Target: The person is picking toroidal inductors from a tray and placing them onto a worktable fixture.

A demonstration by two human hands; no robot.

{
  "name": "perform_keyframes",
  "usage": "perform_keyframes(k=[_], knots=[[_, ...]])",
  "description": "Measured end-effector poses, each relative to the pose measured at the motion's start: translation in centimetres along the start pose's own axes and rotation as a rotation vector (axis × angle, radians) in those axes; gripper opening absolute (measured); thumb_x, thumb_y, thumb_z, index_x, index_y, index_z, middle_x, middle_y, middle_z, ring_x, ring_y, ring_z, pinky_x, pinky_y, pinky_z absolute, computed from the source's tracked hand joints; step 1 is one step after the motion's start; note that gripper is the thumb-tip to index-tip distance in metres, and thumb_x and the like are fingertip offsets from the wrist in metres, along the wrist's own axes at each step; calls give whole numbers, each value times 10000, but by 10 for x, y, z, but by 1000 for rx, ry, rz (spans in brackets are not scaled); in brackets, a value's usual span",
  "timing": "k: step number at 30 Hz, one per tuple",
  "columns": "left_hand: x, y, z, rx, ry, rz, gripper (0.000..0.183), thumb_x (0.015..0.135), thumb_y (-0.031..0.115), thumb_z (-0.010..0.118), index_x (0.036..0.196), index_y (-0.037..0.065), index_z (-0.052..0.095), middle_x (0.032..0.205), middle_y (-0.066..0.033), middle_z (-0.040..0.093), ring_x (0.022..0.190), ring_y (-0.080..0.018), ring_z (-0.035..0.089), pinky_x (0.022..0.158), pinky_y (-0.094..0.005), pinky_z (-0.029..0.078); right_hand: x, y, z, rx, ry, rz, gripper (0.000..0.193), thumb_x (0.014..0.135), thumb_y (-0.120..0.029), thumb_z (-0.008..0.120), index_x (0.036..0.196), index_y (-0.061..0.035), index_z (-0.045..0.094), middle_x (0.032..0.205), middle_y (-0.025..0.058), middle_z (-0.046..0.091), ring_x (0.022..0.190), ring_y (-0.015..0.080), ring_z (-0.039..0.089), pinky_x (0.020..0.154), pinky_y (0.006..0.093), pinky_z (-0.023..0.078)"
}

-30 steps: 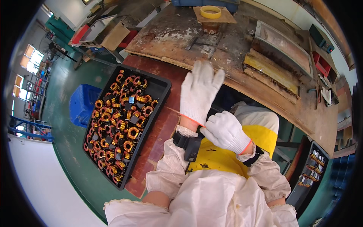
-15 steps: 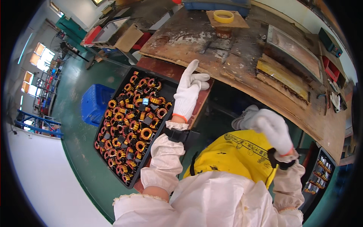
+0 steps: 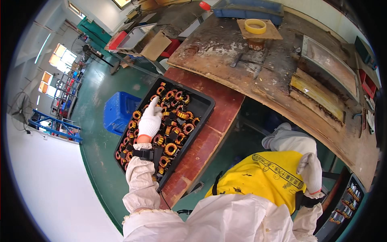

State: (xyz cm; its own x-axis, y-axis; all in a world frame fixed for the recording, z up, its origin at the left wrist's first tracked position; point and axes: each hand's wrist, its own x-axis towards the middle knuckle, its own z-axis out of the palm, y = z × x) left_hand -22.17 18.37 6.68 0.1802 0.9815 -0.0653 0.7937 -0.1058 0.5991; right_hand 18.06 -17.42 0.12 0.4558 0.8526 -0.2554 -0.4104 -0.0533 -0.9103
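Left hand (image 3: 150, 122) moved over the tray (image 3: 200, 104), whose length slants away rightward.

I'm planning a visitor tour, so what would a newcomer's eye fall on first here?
Probably the black tray left of centre, crowded with copper-coloured wound rings, the gloved left hand over them. Next, the bright yellow apron low and right of centre, the gloved right hand at its right edge. Then the yellow ring on a small board near the top, over the stained workbench.

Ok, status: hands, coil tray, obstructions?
Left hand over black tray of wound coils, contact unclear. Right hand beside yellow apron. Left sleeve hides some coils.
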Motion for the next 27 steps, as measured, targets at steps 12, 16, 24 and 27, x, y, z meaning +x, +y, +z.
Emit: perform_keyframes(k=[12, 16, 24, 27], knots=[[31, 19, 60, 963, -383, 312, 521, 809, 545, 574, 1168, 169, 609, 1171, -95, 597, 1113, -279, 542, 909, -396, 449, 6, 14, -9, 208, -36, -68, 328, 978, -331, 471, 877, -21, 513, 757, 86, 550, 578, 170, 541, 548, 285, 473], [40, 18, 56, 824, -425, 374, 483, 787, 461, 657, 1109, 101, 639, 1130, -141, 612, 1064, -313, 573, 902, -390, 459, 5, 15, -9, 230, -23, -51, 324, 977, -325, 472, 874, -21, 519, 763, 88, 556, 575, 176, 542, 553, 292, 475], [43, 49, 43, 1061, -451, 380, 440, 779, 466, 672, 981, 76, 656, 961, -133, 659, 965, -303, 623, 810, -411, 502, -4, -12, -17, 574, 153, -177, 271, 988, -317, 455, 890, -75, 525, 753, 33, 500, 640, 136, 479, 586, 272, 396], [49, 39, 41, 660, -63, 694, 341, 741, 379, 714, 833, 54, 665, 862, -165, 634, 851, -354, 608, 745, -435, 484, -24, -29, -62, 451, 335, -382, 275, 982, -348, 465, 894, -96, 530, 737, -6, 468, 637, 109, 433, 566, 263, 349]])
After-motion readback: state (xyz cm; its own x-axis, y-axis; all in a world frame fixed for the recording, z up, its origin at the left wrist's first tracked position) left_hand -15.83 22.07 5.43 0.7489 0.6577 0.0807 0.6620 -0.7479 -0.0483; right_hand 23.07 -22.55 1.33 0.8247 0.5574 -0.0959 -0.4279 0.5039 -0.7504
